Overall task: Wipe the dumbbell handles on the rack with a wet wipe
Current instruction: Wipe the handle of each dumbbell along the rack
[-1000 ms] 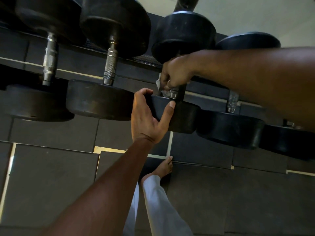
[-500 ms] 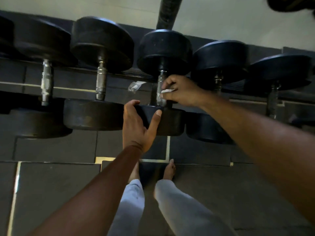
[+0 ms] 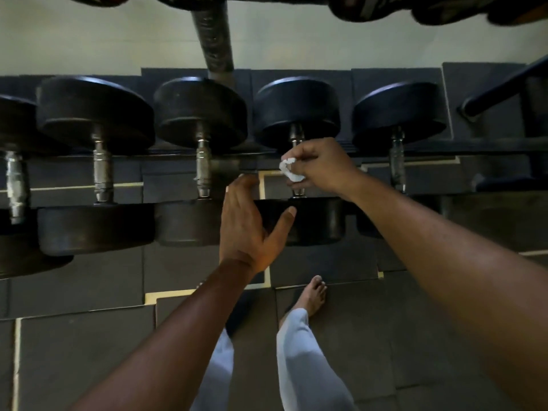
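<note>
Risk: the crumpled wet wipe (image 3: 291, 170) is bunching small in the right hand (image 3: 318, 167), so I judge it could be skimming only the near side of the handle (image 3: 296, 134) and leaving the far side and the ends untouched.
Second risk: the dumbbell could be rolling on the rack (image 3: 341, 161) under the rubbing, which is likely why the left hand (image 3: 247, 225) is bracing its near weight head (image 3: 314, 221).
Right hand: fingers are curling round the wipe and the handle together, pinching the white wad against the metal.
Left hand: fingers are lying fairly straight, thumb spread across the head's rim, pressing rather than gripping.
Handle: a short, dull, ringed metal bar, mostly hidden by the fist; only its two ends are showing.
Location: fourth dumbbell from the left in the row, between two neighbours.
Neighbouring handles: bare metal; whether already wiped, I cannot tell.
</note>
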Demonstrator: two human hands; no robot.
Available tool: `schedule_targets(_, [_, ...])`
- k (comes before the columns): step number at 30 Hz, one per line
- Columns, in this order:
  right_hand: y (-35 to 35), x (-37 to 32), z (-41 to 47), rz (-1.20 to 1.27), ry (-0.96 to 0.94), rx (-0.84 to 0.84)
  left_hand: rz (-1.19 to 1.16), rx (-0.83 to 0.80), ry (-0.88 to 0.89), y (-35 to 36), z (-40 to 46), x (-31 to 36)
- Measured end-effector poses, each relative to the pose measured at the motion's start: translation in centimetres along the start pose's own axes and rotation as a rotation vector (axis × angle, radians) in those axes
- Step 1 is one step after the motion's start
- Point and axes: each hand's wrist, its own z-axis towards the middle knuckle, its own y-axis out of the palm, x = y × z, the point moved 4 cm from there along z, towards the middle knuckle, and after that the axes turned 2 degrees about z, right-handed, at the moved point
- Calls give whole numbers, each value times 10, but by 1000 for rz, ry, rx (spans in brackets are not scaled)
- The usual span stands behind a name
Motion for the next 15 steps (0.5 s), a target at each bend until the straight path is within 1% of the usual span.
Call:
schedule_targets(3, [-31, 13, 2, -54, 40, -16, 8, -42, -104, 39, -1, 12])
schedule_targets(5, [-48, 24, 8, -210, 24, -24, 14, -60, -159, 61, -3, 16])
schedule_targets(7, [-57, 33, 11, -385, -46, -21, 70, -29, -151, 76, -5, 16])
schedule_targets(8, [-60, 38, 12, -410, -72, -15, 94, -1, -140, 79, -5, 15])
schedule_targets(10, [-62, 43, 15, -358, -114, -30, 117, 48, -123, 83, -6, 13])
schedule_targets(11, [-60, 41, 15, -335, -143, -57, 117, 67, -120, 83, -6, 13])
schedule_targets(12, [-58, 38, 17, -363, -192, -83, 111, 82, -127, 84, -7, 12])
schedule_targets(15, [-44, 27, 24, -712, -420, -131, 86, 152, -176, 83, -9, 10])
